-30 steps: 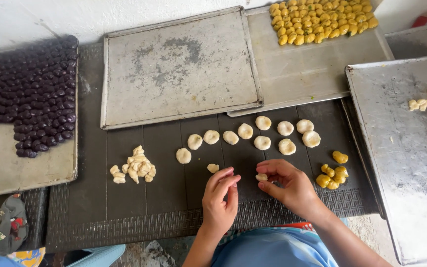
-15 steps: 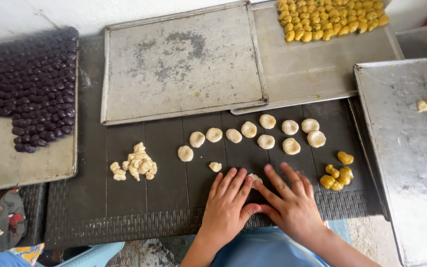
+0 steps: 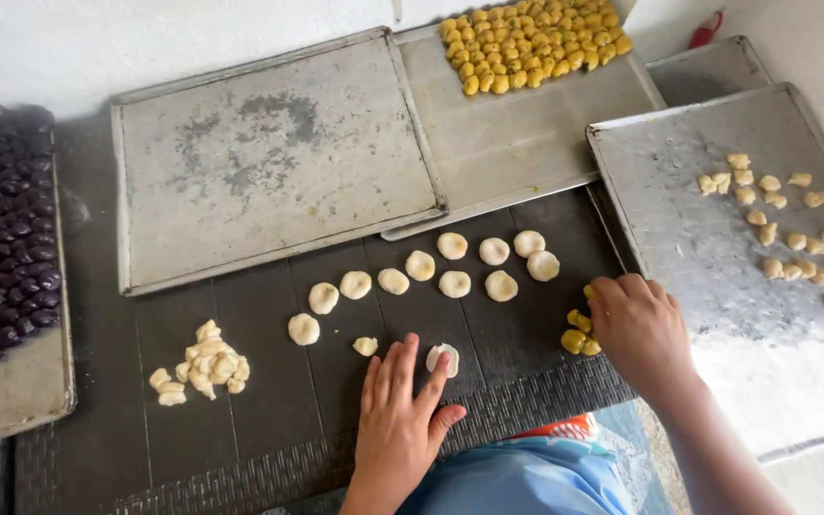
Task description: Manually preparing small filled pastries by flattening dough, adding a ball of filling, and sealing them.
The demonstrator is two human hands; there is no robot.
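Observation:
My left hand (image 3: 402,410) lies flat on the dark mat, fingers spread, its forefinger touching a small flattened dough disc (image 3: 442,359). My right hand (image 3: 639,329) reaches right over a little pile of yellow balls (image 3: 579,334), fingers curled down on them; whether it grips one I cannot tell. A row of several flattened pale dough discs (image 3: 454,268) lies on the mat beyond both hands. One small dough lump (image 3: 365,345) sits just left of my left hand. A heap of raw dough pieces (image 3: 204,362) lies further left.
An empty metal tray (image 3: 269,153) sits at the back. A second tray (image 3: 526,124) holds several yellow balls (image 3: 531,40). At the right is a tray (image 3: 708,257) with scattered dough bits (image 3: 779,224). A left tray (image 3: 11,391) carries dark purple balls (image 3: 2,238).
My hands have parted. The left stays by the flattened disc, now uncovered, while the right has moved right onto the pile of yellow balls.

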